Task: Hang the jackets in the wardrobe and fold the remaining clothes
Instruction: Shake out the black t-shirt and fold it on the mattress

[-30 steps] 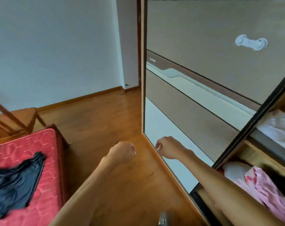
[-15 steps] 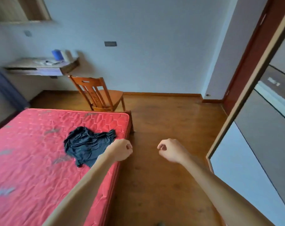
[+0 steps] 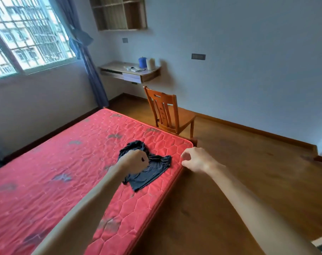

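A crumpled dark garment point(image 3: 151, 173) lies on the red quilted mattress point(image 3: 64, 162), close to its far right corner. My left hand point(image 3: 133, 160) is curled into a fist in front of the garment and covers its middle; it holds nothing. My right hand point(image 3: 195, 159) hovers at the mattress edge just right of the garment, its fingers loosely curled and empty. No wardrobe or jacket is in view.
A wooden chair point(image 3: 168, 111) stands on the wood floor point(image 3: 248, 172) just beyond the mattress corner. A wall-mounted desk shelf point(image 3: 129, 71) carries a blue pot and a white one. A barred window point(image 3: 27, 39) and a blue curtain point(image 3: 90, 67) are at the left.
My view has swung left from the wardrobe door to the bed. The dark garment now lies right under my hands, and both hands stay curled and empty.
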